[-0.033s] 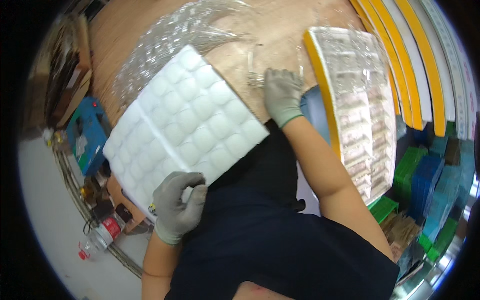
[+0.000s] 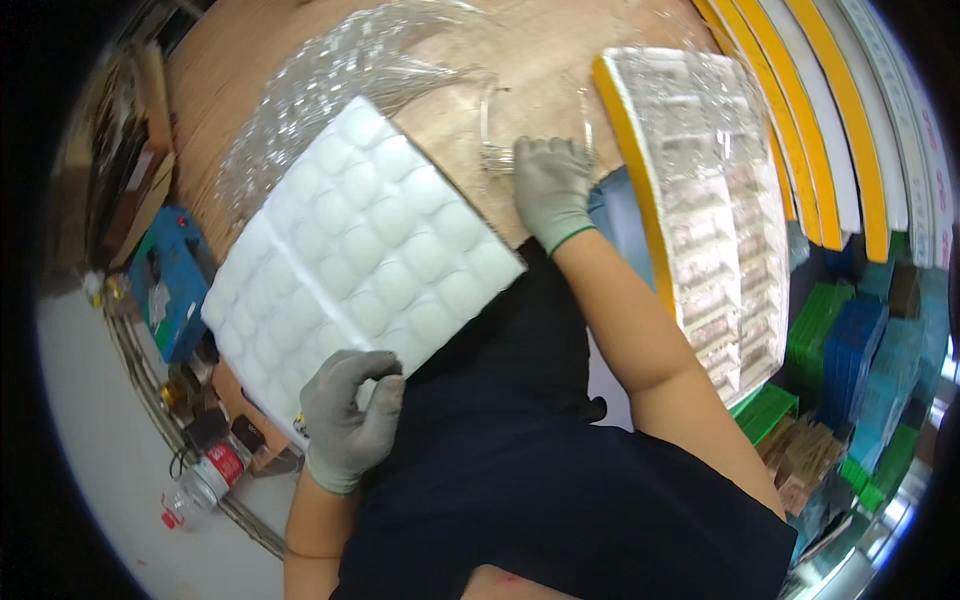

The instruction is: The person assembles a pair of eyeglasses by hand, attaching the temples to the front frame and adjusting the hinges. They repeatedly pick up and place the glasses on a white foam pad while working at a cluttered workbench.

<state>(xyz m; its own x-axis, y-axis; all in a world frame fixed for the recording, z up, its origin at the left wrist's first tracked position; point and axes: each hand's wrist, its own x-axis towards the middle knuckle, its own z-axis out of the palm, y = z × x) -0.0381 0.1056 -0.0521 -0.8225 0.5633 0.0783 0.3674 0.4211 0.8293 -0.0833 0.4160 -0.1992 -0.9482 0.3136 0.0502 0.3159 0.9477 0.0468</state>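
A white padded sheet (image 2: 372,235) with rows of rounded bumps lies at a slant in front of me. By its near edge is my left hand (image 2: 350,415), in a grey glove, its thumb and fingers curled toward each other. What they may pinch is too small to make out. Farther off on the wooden table, my gloved right hand (image 2: 553,190) has its fingers bent down beside a small bundle of thin, shiny, clear pieces (image 2: 497,158). Its fingertips are hidden. To its right stands a white compartmented tray (image 2: 712,215) with a yellow side (image 2: 640,170), clear film lying over its far part.
Crumpled clear film (image 2: 320,95) covers the table (image 2: 215,75) beyond the sheet. At left are a blue tool-like object (image 2: 172,290) and a plastic bottle (image 2: 205,482). Yellow-edged white panels (image 2: 815,120) stand far right; green and blue crates (image 2: 850,350) sit below them.
The whole view has shifted slightly, so the sheet, tray and right hand appear a little farther left. Both hands keep nearly the same pose.
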